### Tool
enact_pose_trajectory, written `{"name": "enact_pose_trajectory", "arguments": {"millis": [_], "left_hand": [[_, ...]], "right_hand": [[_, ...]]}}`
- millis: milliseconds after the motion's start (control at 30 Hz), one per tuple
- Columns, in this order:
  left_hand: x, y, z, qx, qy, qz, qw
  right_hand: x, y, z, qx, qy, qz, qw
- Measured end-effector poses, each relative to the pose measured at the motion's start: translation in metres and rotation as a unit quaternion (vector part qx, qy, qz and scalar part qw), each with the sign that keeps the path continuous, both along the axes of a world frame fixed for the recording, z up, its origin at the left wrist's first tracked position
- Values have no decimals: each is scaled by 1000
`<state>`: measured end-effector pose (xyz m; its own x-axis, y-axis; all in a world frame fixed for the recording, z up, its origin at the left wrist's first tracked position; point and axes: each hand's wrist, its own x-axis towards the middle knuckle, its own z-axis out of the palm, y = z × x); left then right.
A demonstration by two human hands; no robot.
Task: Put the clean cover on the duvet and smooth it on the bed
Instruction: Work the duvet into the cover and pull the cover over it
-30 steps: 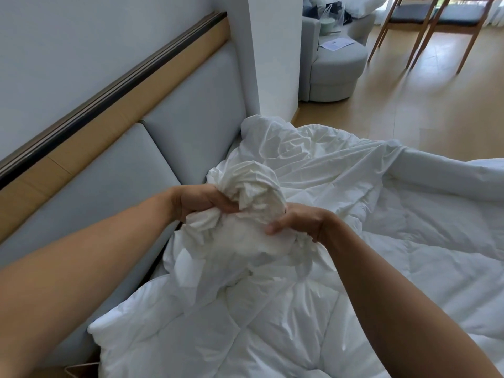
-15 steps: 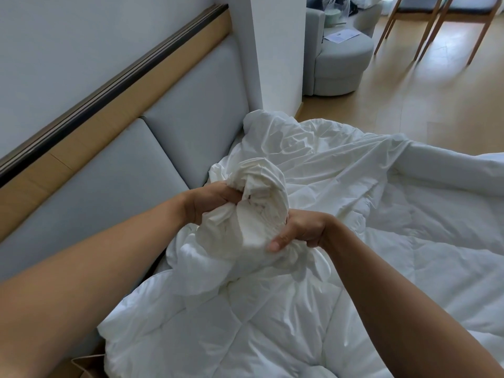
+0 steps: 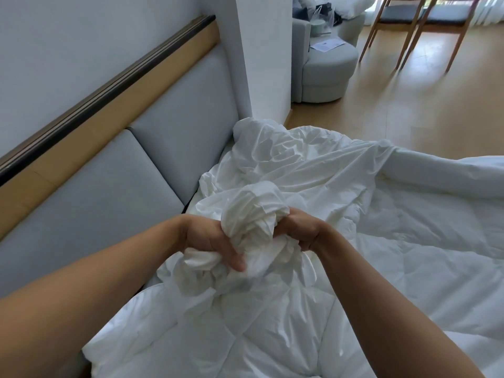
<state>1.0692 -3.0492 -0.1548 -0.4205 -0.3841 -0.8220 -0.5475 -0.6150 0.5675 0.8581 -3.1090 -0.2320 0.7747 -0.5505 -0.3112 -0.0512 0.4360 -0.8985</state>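
A white quilted duvet (image 3: 245, 331) lies spread over the bed, one corner near the lower left. The thin white cover (image 3: 308, 165) is crumpled across the duvet's far part and bunched into a wad (image 3: 253, 211) between my hands. My left hand (image 3: 210, 241) grips the wad's left side with its fingers curled into the cloth. My right hand (image 3: 302, 230) grips the right side. Both hands are close together, just above the duvet.
A grey padded headboard (image 3: 141, 181) with a wooden rail runs along the left. A white pillar (image 3: 261, 55) stands at the bed's far corner. Beyond it are a grey round armchair (image 3: 327, 66) holding papers and bags, wooden chairs (image 3: 425, 25), and wood floor (image 3: 409, 105).
My hands have drawn closer together and sunk lower, gathering more cover into a tighter wad. My left hand has shifted its grip lower on the cloth.
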Motion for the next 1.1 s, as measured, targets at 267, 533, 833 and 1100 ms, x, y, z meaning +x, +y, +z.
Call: {"name": "enact_pose_trajectory", "arguments": {"millis": [267,533,833,1100], "left_hand": [[11,-15,1,-87,167,216,958],[-1,-19,-11,-173,153,255,939],[13,-13,-16,-133,176,286,933],[17,2,-5,-45,111,176,977]], "right_hand": [[-5,6,5,62,-28,-32,997],[8,21,2,50,35,34,998],[9,14,5,81,-3,-71,994],[18,13,11,63,-26,-119,991]]}}
